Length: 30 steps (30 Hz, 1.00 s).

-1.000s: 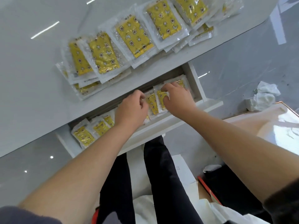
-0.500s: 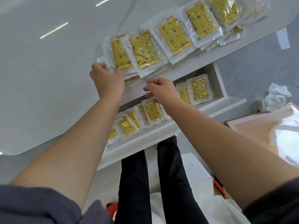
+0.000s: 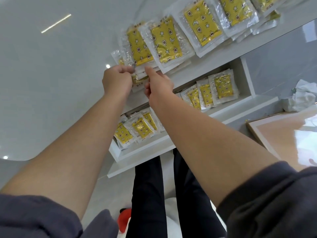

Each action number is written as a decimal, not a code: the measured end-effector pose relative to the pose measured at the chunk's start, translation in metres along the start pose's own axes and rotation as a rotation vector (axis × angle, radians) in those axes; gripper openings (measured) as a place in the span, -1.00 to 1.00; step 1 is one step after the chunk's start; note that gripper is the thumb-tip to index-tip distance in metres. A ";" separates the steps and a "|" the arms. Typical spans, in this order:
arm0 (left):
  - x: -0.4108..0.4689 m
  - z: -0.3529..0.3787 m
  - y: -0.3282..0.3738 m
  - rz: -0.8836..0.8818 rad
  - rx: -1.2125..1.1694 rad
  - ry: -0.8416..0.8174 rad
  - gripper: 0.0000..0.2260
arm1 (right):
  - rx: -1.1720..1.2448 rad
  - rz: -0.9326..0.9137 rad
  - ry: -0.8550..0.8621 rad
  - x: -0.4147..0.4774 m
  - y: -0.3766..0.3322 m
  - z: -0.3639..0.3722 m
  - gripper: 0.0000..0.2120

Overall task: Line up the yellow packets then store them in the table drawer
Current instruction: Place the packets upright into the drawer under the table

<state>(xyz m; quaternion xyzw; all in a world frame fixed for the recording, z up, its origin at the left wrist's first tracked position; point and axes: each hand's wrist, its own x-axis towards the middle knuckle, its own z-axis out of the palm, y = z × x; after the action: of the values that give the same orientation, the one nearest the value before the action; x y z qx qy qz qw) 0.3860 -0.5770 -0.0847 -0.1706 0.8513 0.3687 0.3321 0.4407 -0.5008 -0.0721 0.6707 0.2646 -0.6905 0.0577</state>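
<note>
Several yellow packets in clear wrappers lie in an overlapping row along the white table's near edge, the leftmost stack beside a second packet. My left hand pinches the near corner of the leftmost stack's clear wrapper. My right hand reaches beside it, forefinger stretched to the stack's near edge, other fingers curled. Below, the open drawer holds more yellow packets, one group on its left and one on its right.
Crumpled white paper lies on the grey floor at right. A pale board sits at lower right. My dark-trousered legs stand under the drawer front.
Both hands left the drawer and rose to the packet row on the tabletop. My left hand has taken hold of the leftmost stack's corner; my right hand came in beside it.
</note>
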 end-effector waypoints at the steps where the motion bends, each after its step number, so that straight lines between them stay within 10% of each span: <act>1: 0.000 -0.002 -0.001 0.004 -0.003 -0.006 -0.66 | 0.005 -0.002 0.018 0.000 0.000 0.001 -0.80; 5: 0.003 -0.010 0.001 -0.020 -0.114 0.026 -0.94 | 0.007 0.000 0.010 0.002 -0.002 -0.002 -0.84; 11: 0.006 -0.018 0.011 -0.231 -0.553 -0.219 -0.75 | -0.081 0.067 -0.248 0.000 0.009 -0.022 -0.84; 22: -0.016 -0.038 -0.019 0.015 -0.073 -0.401 -0.83 | -0.518 -0.165 -0.392 0.012 0.011 -0.042 -0.78; 30: 0.003 -0.021 -0.010 -0.109 -0.277 0.111 -0.93 | -0.535 -0.229 -0.379 0.023 0.003 -0.056 -0.84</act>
<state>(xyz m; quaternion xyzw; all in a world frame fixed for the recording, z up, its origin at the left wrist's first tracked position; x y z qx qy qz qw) 0.3800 -0.5995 -0.0813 -0.2808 0.7987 0.4542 0.2775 0.4896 -0.4725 -0.0933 0.4575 0.4942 -0.7112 0.2017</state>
